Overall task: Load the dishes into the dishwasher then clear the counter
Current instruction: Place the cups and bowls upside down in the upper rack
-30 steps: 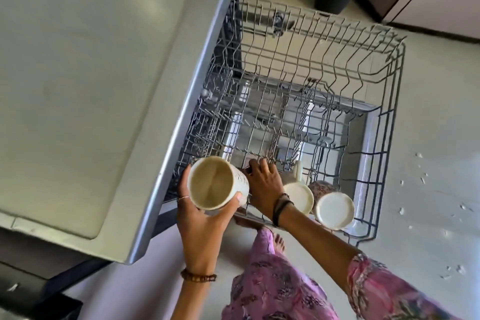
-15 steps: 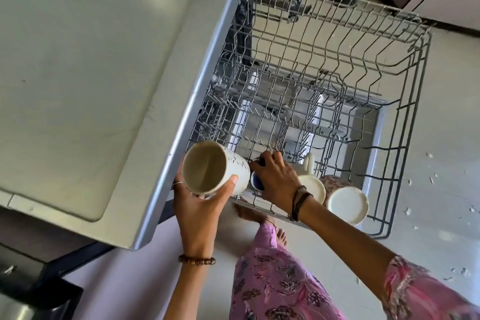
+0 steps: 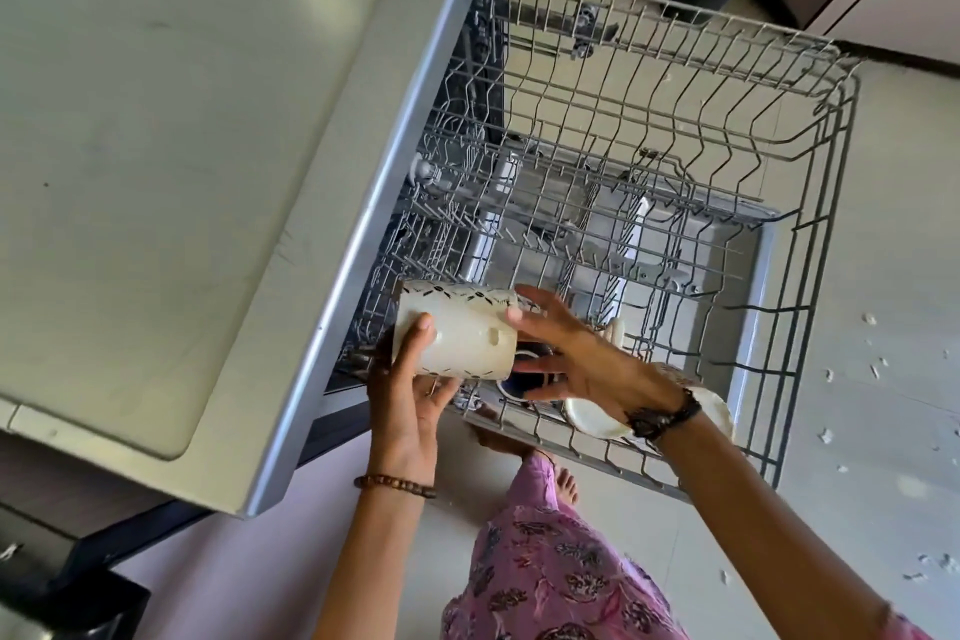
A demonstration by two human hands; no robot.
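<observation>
Now: cream ceramic mug (image 3: pixel 457 330), patterned bands, lying sideways above wire rack (image 3: pixel 810 244) corner | left hand (image 3: pixel 410 400) grips it | right hand (image 3: pixel 576 353) spread, fingertips touching its base | earlier its mouth faced up, right hand low in rack

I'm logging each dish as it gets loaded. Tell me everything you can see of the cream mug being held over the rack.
The cream mug looks ceramic and cylindrical, with bands of small dark leaf-like marks near both ends. It lies on its side above the near-left corner of the dishwasher rack, not yet set down. The left hand grips it from below, thumb on its side; the right hand touches its right end with spread fingers. Its handle and inside cannot be made out.
</observation>
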